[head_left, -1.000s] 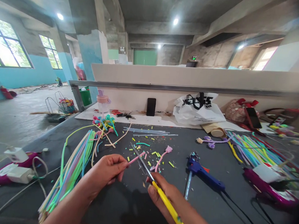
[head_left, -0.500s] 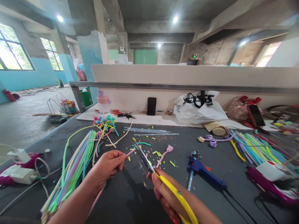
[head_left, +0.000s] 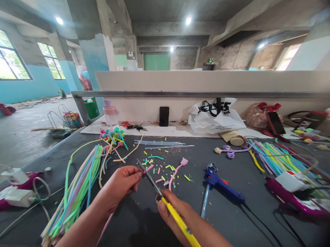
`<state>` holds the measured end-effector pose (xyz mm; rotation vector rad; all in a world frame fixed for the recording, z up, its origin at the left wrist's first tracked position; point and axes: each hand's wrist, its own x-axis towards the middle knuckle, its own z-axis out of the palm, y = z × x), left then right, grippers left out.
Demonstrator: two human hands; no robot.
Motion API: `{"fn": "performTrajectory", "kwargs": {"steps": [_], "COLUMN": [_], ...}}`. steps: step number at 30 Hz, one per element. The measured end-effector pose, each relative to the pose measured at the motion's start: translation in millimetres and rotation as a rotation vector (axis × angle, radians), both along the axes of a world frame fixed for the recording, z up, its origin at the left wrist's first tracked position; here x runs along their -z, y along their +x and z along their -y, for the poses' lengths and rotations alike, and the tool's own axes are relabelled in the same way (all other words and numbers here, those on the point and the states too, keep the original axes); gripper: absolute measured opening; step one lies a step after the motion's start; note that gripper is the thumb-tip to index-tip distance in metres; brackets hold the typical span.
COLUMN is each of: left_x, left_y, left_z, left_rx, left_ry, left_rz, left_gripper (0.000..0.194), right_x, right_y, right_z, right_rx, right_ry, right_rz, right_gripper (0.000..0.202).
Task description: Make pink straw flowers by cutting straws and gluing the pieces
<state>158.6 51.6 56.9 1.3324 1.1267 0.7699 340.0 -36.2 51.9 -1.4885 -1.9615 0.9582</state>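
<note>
My left hand [head_left: 123, 184] pinches a thin pink pipe cleaner [head_left: 104, 229], whose long end trails down past my wrist. My right hand [head_left: 179, 208] is closed around yellow-handled scissors [head_left: 174, 215]. The narrow blades lie across the pink stem just beyond my left fingertips, and they look closed or nearly so. A short pink piece [head_left: 150, 168] shows on the far side of the blades. Past my right hand lies a curved pink stem with a tufted end [head_left: 184, 161]. Short pink and yellow clippings are scattered about it.
Bundled pastel pipe cleaners [head_left: 81, 185] lie to the left, with another bundle [head_left: 273, 157] at right. A blue glue gun [head_left: 223, 188] with its cord rests right of my hand. Clear glue sticks [head_left: 164, 143], a phone [head_left: 164, 116] and a white bag [head_left: 216, 118] are farther back.
The scissor blades have come together across the pink stem near my left fingers. More short pink pieces show on the table. The view has shifted slightly.
</note>
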Motion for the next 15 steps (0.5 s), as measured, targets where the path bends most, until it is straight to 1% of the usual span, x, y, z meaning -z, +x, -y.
{"fn": "performTrajectory", "kwargs": {"steps": [5,11,15], "left_x": [0.6,-2.5,-5.2], "left_y": [-0.4,1.2,4.1], "left_z": [-0.7,-0.5,-1.1], "left_rx": [0.017,0.032,0.034], "left_ry": [-0.005,-0.012,-0.029], "left_rz": [-0.012,0.006,-0.036], "left_gripper": [0.030,0.032,0.033], "right_x": [-1.6,-0.1,-0.9], "right_y": [0.1,1.7,1.2], "right_z": [-1.6,-0.9,-1.1], "right_rx": [-0.010,0.002,0.025], "right_ry": [0.003,0.032,-0.004], "right_rz": [-0.010,-0.043,-0.029], "right_gripper": [0.038,0.037,0.041]}}
